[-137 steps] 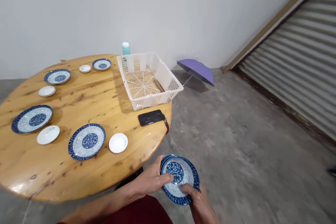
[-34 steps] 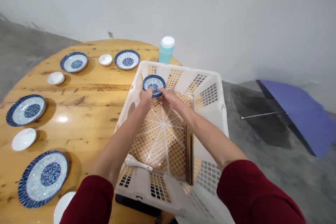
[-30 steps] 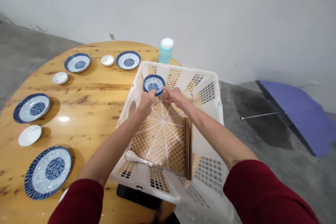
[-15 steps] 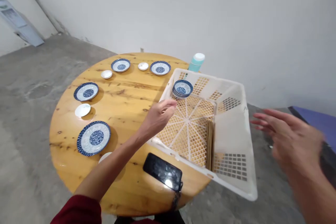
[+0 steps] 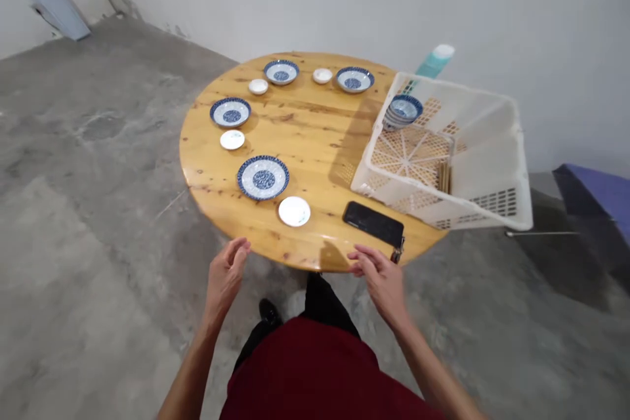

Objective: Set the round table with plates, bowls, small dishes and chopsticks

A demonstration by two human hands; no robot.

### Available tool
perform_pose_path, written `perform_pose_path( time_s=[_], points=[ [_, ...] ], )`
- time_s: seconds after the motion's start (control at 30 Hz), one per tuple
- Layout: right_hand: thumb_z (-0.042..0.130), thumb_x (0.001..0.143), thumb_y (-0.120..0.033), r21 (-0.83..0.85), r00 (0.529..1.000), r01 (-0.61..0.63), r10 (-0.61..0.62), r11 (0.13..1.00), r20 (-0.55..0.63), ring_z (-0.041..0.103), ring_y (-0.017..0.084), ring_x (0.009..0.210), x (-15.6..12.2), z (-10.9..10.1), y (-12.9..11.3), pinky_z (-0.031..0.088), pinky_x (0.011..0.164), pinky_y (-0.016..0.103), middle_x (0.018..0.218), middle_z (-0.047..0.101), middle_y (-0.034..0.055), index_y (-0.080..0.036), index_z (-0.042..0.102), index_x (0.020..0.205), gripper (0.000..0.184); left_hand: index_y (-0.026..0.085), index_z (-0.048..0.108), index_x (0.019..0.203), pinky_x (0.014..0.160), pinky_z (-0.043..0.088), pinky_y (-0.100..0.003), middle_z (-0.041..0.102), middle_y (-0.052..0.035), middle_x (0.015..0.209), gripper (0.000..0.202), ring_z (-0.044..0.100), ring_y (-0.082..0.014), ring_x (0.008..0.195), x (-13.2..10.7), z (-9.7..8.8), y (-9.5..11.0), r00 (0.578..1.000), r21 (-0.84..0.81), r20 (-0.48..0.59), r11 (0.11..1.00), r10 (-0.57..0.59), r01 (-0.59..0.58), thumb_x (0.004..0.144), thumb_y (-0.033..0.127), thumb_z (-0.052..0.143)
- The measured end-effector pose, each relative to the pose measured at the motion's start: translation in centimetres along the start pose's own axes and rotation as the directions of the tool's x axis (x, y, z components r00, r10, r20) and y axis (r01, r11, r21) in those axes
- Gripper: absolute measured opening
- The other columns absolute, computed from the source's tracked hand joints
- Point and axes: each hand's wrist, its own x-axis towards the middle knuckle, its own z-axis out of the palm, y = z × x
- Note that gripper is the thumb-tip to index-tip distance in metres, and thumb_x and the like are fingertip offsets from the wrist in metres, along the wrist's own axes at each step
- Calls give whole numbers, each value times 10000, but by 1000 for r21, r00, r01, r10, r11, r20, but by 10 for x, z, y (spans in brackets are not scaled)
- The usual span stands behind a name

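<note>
My left hand [image 5: 225, 275] hangs in front of the round wooden table [image 5: 315, 138], fingers loosely apart and holding nothing. My right hand [image 5: 381, 279] hovers at the table's near edge, just below a black phone [image 5: 373, 224], also with nothing in it and its fingers spread. A stack of blue-patterned bowls [image 5: 402, 110] sits in the far corner of the white plastic basket [image 5: 492, 164] on the table's right side. Brown chopsticks [image 5: 444, 177] lie inside the basket.
Several blue-rimmed plates [image 5: 262, 178] and small white dishes [image 5: 294, 211] are spread over the table. A teal bottle [image 5: 436, 60] stands behind the basket. A purple umbrella [image 5: 595, 200] lies on the concrete floor at right. My dark shoe [image 5: 268, 312] shows below.
The bowls that both hands held were set down in the basket's far corner. Both hands have since pulled back to the table's near edge, and the view has backed away from the table.
</note>
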Motion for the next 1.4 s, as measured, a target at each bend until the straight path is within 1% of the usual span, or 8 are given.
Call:
perform_pose_path(
  time_s=[0.1,0.2,0.43,0.57,0.67,0.97,1.17,1.4],
  points=[
    [731,664,-534,45,989,-100,94,994,114,673,184,574,-27,43,12,530,558,313,797,762,59,-201,713,918,419,214,710,1090,1022,552,-397,797,-122,1132,411,747,-294,1104,-25,-28,-44,998,8,1,998,-60,60,843,519,588],
    [747,625,-511,78,966,-197,180,977,186,662,171,549,-50,72,17,498,520,281,761,752,51,-205,715,875,397,214,708,1089,1015,556,-405,796,-139,1146,405,754,-297,1089,-42,-38,-73,992,-6,13,992,-126,126,847,517,589],
    [734,579,-470,50,858,-380,331,924,393,627,142,500,-82,158,37,460,478,244,691,727,29,-208,698,844,374,235,711,1100,982,572,-384,799,-117,1146,395,762,-279,1074,-25,-55,-83,989,-33,108,994,-101,105,885,524,548],
    [700,591,-418,-42,756,-431,386,901,529,627,125,510,-67,229,43,430,472,220,696,728,20,-176,683,869,369,221,706,1143,990,565,-396,795,-106,1161,451,755,-270,1090,27,-92,-73,995,56,82,997,-58,54,904,542,498],
    [666,630,-360,-72,730,-423,387,903,564,621,114,517,-41,290,37,436,488,220,691,717,4,-160,673,883,322,211,700,1174,990,560,-401,788,-112,1186,471,747,-271,1112,77,-127,-65,998,108,63,994,-31,24,909,535,483],
    [600,717,-196,-69,683,-427,371,902,629,618,95,538,36,473,-34,447,515,213,716,702,-8,-153,663,897,196,212,707,1169,999,559,-408,791,-129,1172,484,744,-287,1131,214,-234,-55,997,134,3,988,-76,75,875,556,537],
    [620,732,-194,-20,685,-407,320,913,654,632,100,558,77,544,-70,445,527,215,736,714,-3,-161,672,901,180,191,716,1147,996,562,-420,792,-146,1138,523,755,-299,1081,282,-265,-68,990,119,96,988,-106,95,871,595,532],
    [622,690,-273,114,775,-472,349,874,527,629,108,558,107,604,-75,431,526,225,744,728,10,-159,672,911,253,186,718,1129,965,575,-399,804,-142,1113,484,765,-288,1046,391,-294,-75,958,117,275,992,-85,54,846,548,567]
  ],
)
